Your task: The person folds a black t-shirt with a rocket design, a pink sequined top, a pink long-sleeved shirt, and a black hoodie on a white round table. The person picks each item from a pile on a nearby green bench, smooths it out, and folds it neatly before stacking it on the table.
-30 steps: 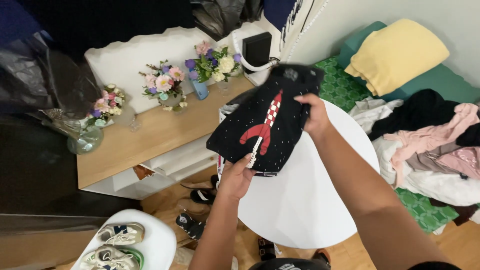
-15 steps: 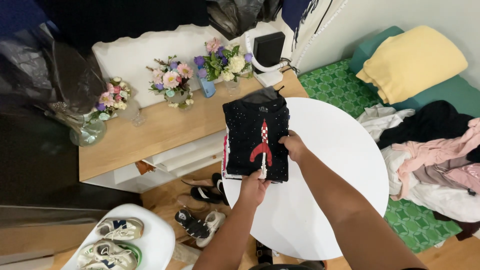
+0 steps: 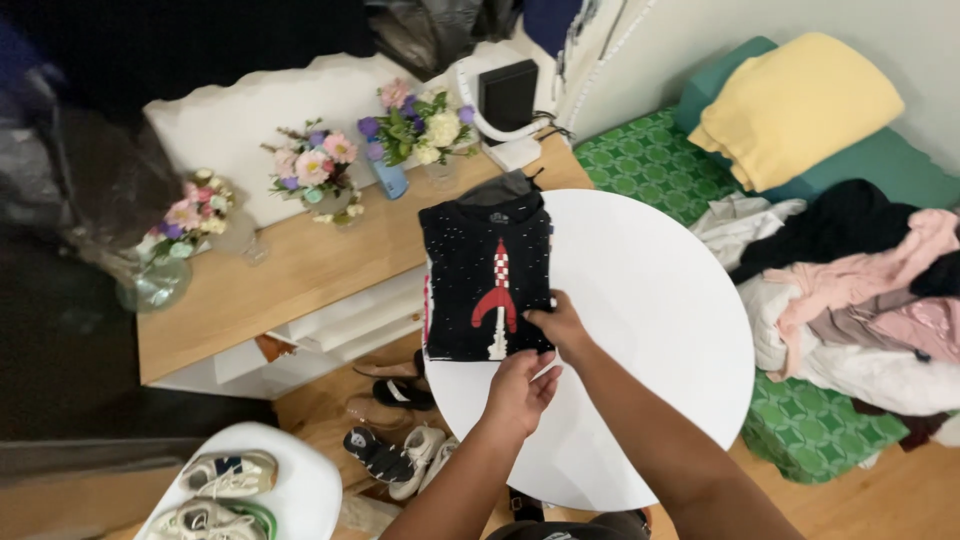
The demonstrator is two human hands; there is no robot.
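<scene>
A folded black shirt (image 3: pixel 485 270) with a red and white rocket print lies flat on the left part of the round white table (image 3: pixel 650 300), its left edge at the table's rim. My right hand (image 3: pixel 562 325) grips the shirt's lower right corner. Just below the shirt's bottom hem, my left hand (image 3: pixel 520 388) hovers over the table with loose fingers and holds nothing.
A low wooden shelf (image 3: pixel 300 270) to the left carries flower vases (image 3: pixel 420 125) and a black box (image 3: pixel 508 95). A pile of clothes (image 3: pixel 860 290) and a yellow blanket (image 3: pixel 790 105) lie at the right. Shoes (image 3: pixel 400 450) sit on the floor, sneakers on a white stool (image 3: pixel 230 490).
The shirt, held up in the air by both hands a second ago, has come down flat onto the table. My left hand has let go of it.
</scene>
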